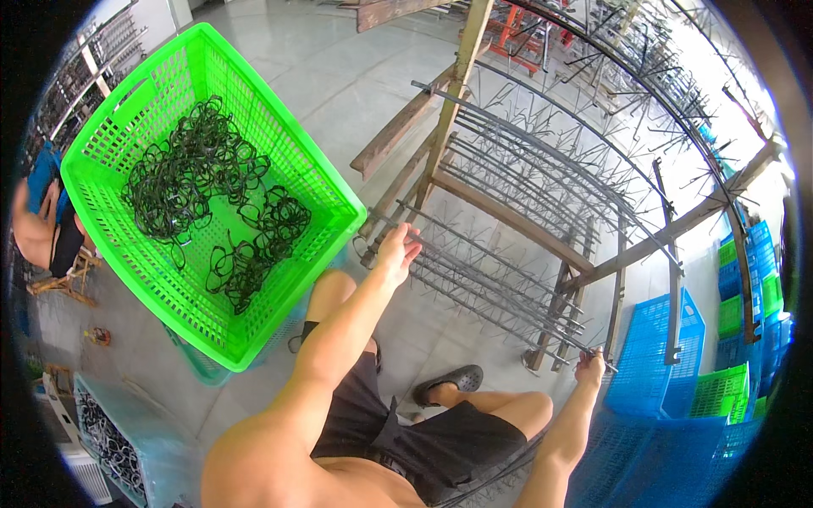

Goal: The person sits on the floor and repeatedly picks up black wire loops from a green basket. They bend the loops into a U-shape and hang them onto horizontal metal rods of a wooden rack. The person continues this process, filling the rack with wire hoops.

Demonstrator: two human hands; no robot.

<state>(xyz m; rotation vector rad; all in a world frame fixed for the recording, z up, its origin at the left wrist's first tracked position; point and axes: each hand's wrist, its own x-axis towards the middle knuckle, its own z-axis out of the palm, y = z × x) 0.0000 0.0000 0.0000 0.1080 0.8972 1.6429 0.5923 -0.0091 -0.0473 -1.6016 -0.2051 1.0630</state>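
My left hand [396, 254] is closed around a long dark metal rod [495, 292] near its left end, fingertips partly curled. My right hand [590, 366] grips the same rod close to its right end. Thin wire hooks stick out along the rod, and it slants down to the right at the lower part of a rack. Left of my left hand stands a bright green plastic basket [279, 118]. Tangled black loop-shaped pieces [199, 173] lie inside it in heaps.
The metal rack [508, 220] carries several more hooked rods. Blue baskets [656, 347] and a green one [720, 394] stand at right. A translucent bin [161, 440] of dark parts sits lower left. Another person [51, 216] is at far left, near a wooden stool [68, 279].
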